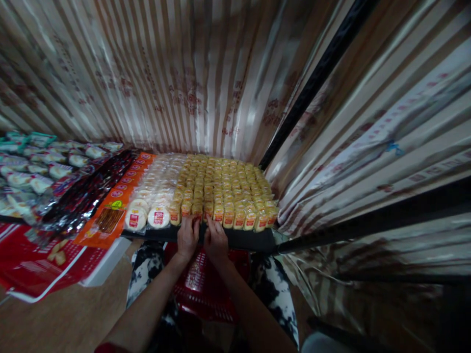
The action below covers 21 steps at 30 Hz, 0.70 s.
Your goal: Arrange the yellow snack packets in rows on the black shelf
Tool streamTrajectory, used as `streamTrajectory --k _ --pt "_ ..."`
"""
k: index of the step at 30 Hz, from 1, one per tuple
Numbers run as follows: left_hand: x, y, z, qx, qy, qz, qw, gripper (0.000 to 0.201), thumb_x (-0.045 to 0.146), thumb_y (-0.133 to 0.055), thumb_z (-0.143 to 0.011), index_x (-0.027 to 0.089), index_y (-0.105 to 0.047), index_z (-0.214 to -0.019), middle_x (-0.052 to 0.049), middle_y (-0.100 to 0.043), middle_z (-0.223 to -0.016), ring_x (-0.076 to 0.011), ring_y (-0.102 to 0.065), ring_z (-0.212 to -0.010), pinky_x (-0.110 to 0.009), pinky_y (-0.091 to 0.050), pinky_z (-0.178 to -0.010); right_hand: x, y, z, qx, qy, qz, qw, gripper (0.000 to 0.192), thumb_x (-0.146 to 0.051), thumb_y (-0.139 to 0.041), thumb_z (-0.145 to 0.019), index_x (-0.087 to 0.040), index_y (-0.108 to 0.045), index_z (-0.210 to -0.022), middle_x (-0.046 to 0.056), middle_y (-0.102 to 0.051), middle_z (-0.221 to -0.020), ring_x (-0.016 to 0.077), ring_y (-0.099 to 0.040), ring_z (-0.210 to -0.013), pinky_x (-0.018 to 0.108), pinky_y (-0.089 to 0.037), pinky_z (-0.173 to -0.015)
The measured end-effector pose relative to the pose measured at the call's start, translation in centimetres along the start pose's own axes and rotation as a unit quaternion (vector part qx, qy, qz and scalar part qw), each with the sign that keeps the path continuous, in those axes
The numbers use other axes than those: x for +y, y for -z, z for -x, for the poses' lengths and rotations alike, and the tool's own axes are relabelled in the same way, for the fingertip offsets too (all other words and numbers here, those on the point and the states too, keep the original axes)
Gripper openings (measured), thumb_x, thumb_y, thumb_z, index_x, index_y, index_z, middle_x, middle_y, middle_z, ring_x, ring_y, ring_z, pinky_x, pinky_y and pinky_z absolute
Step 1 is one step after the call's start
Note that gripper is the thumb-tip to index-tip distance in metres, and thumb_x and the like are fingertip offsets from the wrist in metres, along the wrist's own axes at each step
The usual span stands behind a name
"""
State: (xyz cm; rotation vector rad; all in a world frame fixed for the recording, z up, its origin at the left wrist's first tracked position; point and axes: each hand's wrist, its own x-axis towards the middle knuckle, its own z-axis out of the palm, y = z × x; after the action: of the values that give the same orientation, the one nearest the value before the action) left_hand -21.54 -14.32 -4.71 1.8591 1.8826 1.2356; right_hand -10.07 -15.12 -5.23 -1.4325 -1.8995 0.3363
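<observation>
Rows of small yellow wrapped snack cakes (235, 191) with orange-red labels stand tightly packed on a dark shelf (253, 240). My left hand (188, 236) is at their front edge, fingers curled against one front packet. Close beside it, my right hand (216, 237) has its index finger reaching up to the neighbouring packet and its other fingers curled in. The fingertips are small and dim, so their exact grip is hard to see. Left of the yellow packets are clear-wrapped round white cakes (159, 216) with red print.
An orange snack bag (110, 215), dark shiny packets (88, 191) and white-and-green packets (55, 169) lie further left. A red basket (206, 289) sits below, between my knees. Striped plastic sheeting (206, 73) hangs behind, with a black post (312, 93) at the right.
</observation>
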Motion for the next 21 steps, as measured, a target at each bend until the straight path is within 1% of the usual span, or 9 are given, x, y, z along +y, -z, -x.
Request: streamTrajectory --k 4,9,12,17,21 --pt "-0.3 -0.3 0.1 0.001 -0.008 0.001 1.000 0.023 0.025 -0.036 -0.092 0.017 -0.056 -0.100 -0.008 -0.061 -0.096 -0.0172 -0.058 -0.096 -0.030 -0.045 -0.088 -0.1 0.0 0.1 -0.005 -0.001 0.009 1.000 0.054 -0.014 -0.034 -0.082 -0.016 -0.038 -0.137 0.010 -0.059 -0.098 0.0197 -0.054 -0.093 0.033 -0.047 -0.086" --pt "-0.4 -0.4 0.1 -0.028 0.000 -0.015 0.999 0.023 0.023 -0.038 -0.091 0.017 -0.056 -0.103 -0.008 -0.061 -0.099 -0.0164 -0.058 -0.095 -0.028 -0.046 -0.087 -0.2 -0.1 0.1 -0.007 0.000 0.015 1.000 0.054 -0.014 -0.034 -0.082 -0.012 -0.040 -0.135 0.011 -0.059 -0.095 0.0208 -0.054 -0.093 0.035 -0.046 -0.086" --pt "-0.4 -0.4 0.1 -0.036 0.000 -0.034 0.999 0.023 0.021 -0.038 -0.091 0.016 -0.056 -0.104 -0.008 -0.060 -0.098 -0.0162 -0.058 -0.093 -0.027 -0.046 -0.084 -0.1 0.0 0.0 0.000 0.005 -0.004 1.000 0.051 -0.015 -0.032 -0.084 -0.011 -0.043 -0.133 0.012 -0.060 -0.098 0.0206 -0.055 -0.094 0.036 -0.046 -0.089" --pt "-0.4 -0.2 0.3 -0.016 -0.036 -0.067 0.997 0.022 0.018 -0.037 -0.090 0.015 -0.057 -0.099 -0.008 -0.059 -0.091 -0.0160 -0.058 -0.086 -0.026 -0.048 -0.077 0.0 0.6 0.1 0.006 0.054 -0.066 0.996 0.044 -0.017 -0.032 -0.085 -0.013 -0.049 -0.126 0.012 -0.060 -0.107 0.0188 -0.056 -0.099 0.035 -0.047 -0.091" --pt "-0.3 0.1 0.8 -0.017 -0.042 -0.092 0.995 0.020 0.018 -0.038 -0.089 0.017 -0.057 -0.096 -0.006 -0.057 -0.089 -0.0143 -0.059 -0.080 -0.023 -0.048 -0.070 -0.6 1.2 1.7 -0.016 0.089 -0.094 0.992 0.039 -0.016 -0.033 -0.086 -0.014 -0.054 -0.119 0.012 -0.062 -0.104 0.0186 -0.057 -0.097 0.034 -0.048 -0.089"
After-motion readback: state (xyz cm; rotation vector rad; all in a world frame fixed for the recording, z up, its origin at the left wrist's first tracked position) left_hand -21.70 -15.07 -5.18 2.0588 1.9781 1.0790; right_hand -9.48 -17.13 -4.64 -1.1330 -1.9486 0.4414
